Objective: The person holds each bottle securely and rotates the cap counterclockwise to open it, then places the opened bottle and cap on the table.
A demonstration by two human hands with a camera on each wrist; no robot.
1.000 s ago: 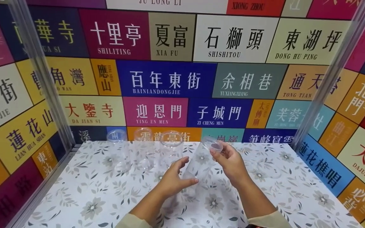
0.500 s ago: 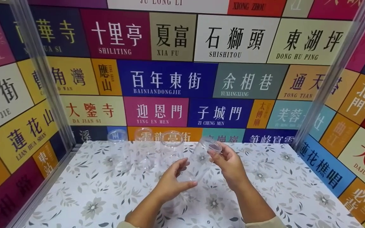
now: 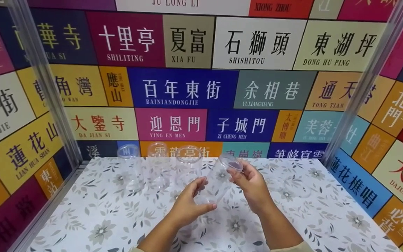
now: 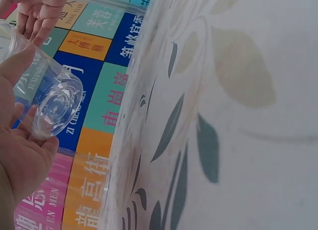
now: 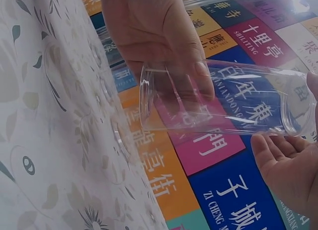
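Note:
A clear plastic cup (image 3: 218, 178) is held tilted above the table, its mouth toward the upper right and its base toward the lower left. My left hand (image 3: 187, 206) grips it around the base end, thumb on the near side and fingers on the far side. At the mouth, my right hand (image 3: 252, 183) pinches the rim between thumb and fingers. The left wrist view shows the ridged round base of the cup (image 4: 58, 108) beside the left palm. In the right wrist view the cup's transparent wall (image 5: 233, 98) spans between both hands.
Three more clear cups stand upright in a row at the back left: a left one (image 3: 129, 171), a middle one (image 3: 158, 168) and a right one (image 3: 189, 164). A faint clear round object (image 3: 299, 189) lies at the right on the flower-patterned table (image 3: 145, 220). Sign-covered walls (image 3: 184, 87) enclose the table.
Both hands and the tilted cup have shifted slightly left and down. The grip at base and rim looks the same, and the row of cups stays in place.

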